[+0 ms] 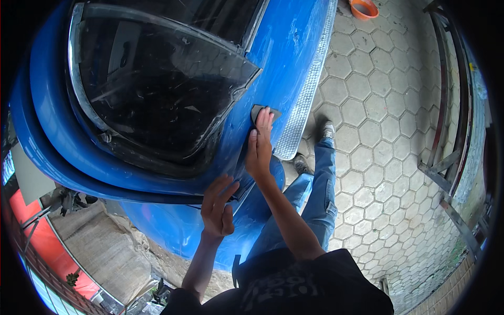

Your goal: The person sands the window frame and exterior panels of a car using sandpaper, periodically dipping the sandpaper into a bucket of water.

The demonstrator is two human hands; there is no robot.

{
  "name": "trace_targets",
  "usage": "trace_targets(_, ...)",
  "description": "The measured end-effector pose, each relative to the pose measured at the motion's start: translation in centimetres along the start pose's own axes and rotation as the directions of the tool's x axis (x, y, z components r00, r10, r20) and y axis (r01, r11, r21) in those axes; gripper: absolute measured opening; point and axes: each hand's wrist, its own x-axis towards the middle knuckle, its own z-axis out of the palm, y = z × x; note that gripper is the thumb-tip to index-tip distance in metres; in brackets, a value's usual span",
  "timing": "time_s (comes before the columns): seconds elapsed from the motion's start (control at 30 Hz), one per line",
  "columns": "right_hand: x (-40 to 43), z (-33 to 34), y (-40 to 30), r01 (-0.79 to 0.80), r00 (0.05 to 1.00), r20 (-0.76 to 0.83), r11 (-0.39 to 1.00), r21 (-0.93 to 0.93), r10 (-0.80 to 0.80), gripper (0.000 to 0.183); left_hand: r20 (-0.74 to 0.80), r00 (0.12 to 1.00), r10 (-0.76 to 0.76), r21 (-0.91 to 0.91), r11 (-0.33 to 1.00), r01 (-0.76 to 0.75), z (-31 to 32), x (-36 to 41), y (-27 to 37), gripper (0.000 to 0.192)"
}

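Note:
A blue car body (271,67) stands before me, wet-looking and streaked with whitish smears. My right hand (260,145) lies on its side panel, fingers flat over a grey sheet of sandpaper (275,115) that is folded or curled at one corner. Lower and to the left, my left hand (217,206) is at the car's edge with fingers spread and nothing in it; whether it touches the paint I cannot tell. A dark side window (157,90) with a metal trim is left of my right hand. A textured metal running board (303,102) runs along the car's lower side.
An orange basin (364,10) stands on the hexagonal paving (362,110) at the top. Metal frames (443,165) stand along the right. Close to the running board are my feet. At lower left lie a brown sheet (98,244) and a red surface (59,252).

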Motion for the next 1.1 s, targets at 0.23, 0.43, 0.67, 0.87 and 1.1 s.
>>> trace_targets(0.23, -5.0, 2.3, 0.4, -0.101, 0.988, 0.126, 0.990, 0.098, 0.089, 0.051, -0.370, 0.913, 0.170, 0.678, 0.721, 0.140, 0.3, -8.8, -4.6, 0.044)
trace_targets(0.43, -1.8, 2.1, 0.5, -0.049, 0.995, -0.079, 0.994, 0.099, 0.057, 0.051, -0.475, 0.827, 0.301, 0.649, 0.755, 0.099, 1.1, -5.0, -9.4, 0.062)
trace_targets(0.67, -3.9, 2.1, 0.5, -0.069, 0.995, 0.076, 0.998, 0.011, 0.068, 0.051, -0.381, 0.856, 0.350, 0.720, 0.693, 0.037, 0.2, -5.7, -10.6, 0.065)
trace_targets(0.87, -4.6, 2.5, 1.3, -0.054, 0.999, 0.007, 0.998, 0.034, 0.053, 0.052, -0.316, 0.863, 0.394, 0.765, 0.643, -0.014, 0.6, -6.0, -11.5, 0.067)
trace_targets(1.1, 1.1, 0.3, -1.3, -0.102, 0.990, -0.095, 0.993, 0.067, 0.108, 0.051, -0.255, 0.865, 0.432, 0.804, 0.591, -0.058, -0.5, -7.2, -11.5, 0.069)
